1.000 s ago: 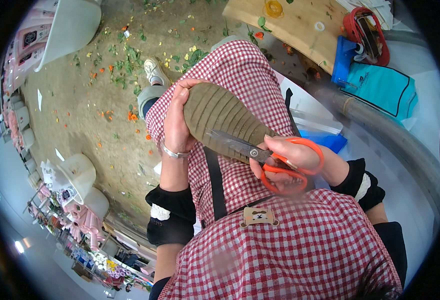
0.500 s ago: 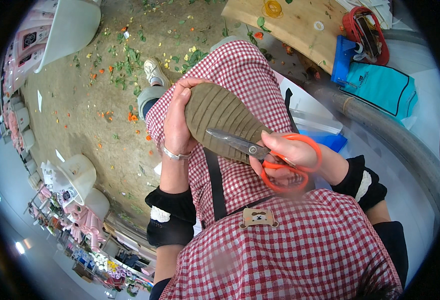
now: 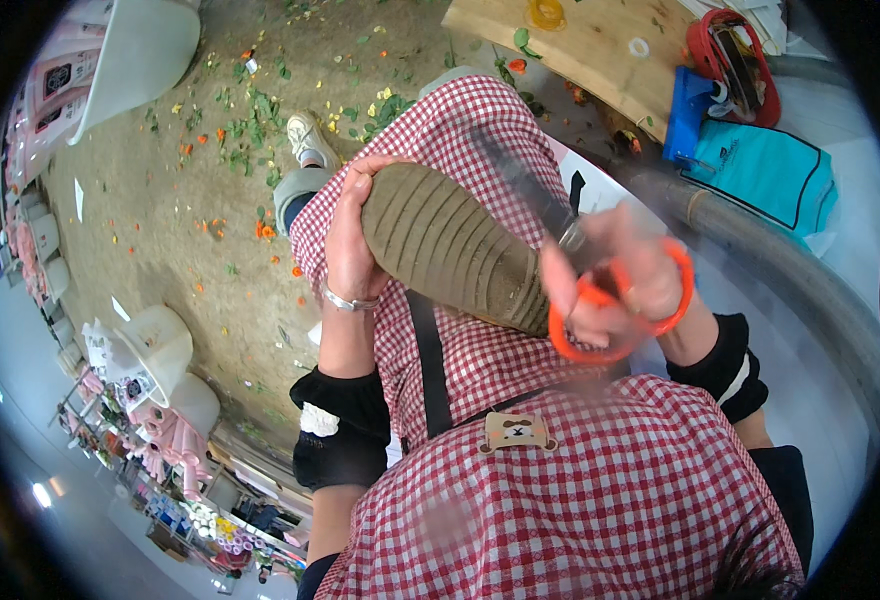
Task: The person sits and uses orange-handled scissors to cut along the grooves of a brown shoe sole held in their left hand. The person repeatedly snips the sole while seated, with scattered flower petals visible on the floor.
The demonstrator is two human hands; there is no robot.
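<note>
Over my lap, a brown shoe sole (image 3: pixel 450 245) with curved ridges faces up toward me. My left hand (image 3: pixel 353 240) grips its rounded end, thumb along the rim and a metal bracelet at the wrist. Held in my right hand (image 3: pixel 620 265) is a pair of scissors (image 3: pixel 618 325) with orange handles. Its dark blades are smeared by motion and point up and left, beyond the far right side of the sole and apart from it. The knuckles partly cover the handles. Beneath everything lies my red-and-white checked apron (image 3: pixel 580 480).
Leaves and orange petals litter the floor (image 3: pixel 230 190), near a white sneaker (image 3: pixel 310 140). At the upper right stand a wooden board (image 3: pixel 590 50), a red basket (image 3: pixel 760 100), a teal bag (image 3: pixel 760 170) and a grey pipe (image 3: pixel 760 250). White tubs (image 3: pixel 150 60) line the left.
My right hand has lifted the scissors off the sole, moving up and right, and the blades have swung upward. My left hand still grips the sole, which has shifted slightly left.
</note>
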